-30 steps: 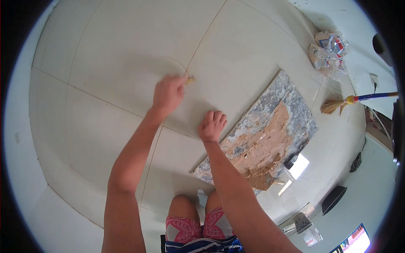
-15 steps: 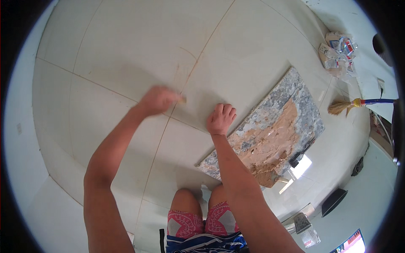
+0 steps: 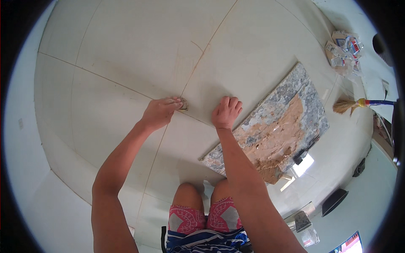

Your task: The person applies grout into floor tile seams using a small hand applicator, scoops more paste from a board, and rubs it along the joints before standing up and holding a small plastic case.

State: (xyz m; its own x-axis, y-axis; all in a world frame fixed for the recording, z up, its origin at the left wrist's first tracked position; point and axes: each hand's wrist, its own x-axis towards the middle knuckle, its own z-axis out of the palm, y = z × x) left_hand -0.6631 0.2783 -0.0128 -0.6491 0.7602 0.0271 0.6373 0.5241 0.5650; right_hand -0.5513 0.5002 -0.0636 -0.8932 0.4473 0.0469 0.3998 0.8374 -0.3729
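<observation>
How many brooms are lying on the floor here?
1. A straw broom with a blue handle lies on the pale tiled floor at the far right, beyond the grey marbled slab. Others may be hidden outside the view.

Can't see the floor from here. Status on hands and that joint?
Left hand pinching small tool at tile joint. Right hand flat on tile, empty. Mortar board lies right, apart.

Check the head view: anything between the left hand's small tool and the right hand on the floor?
Nothing lies there. In the head view, only bare pale floor tile with a grout line separates the small tool in the left hand from the right hand.
</observation>
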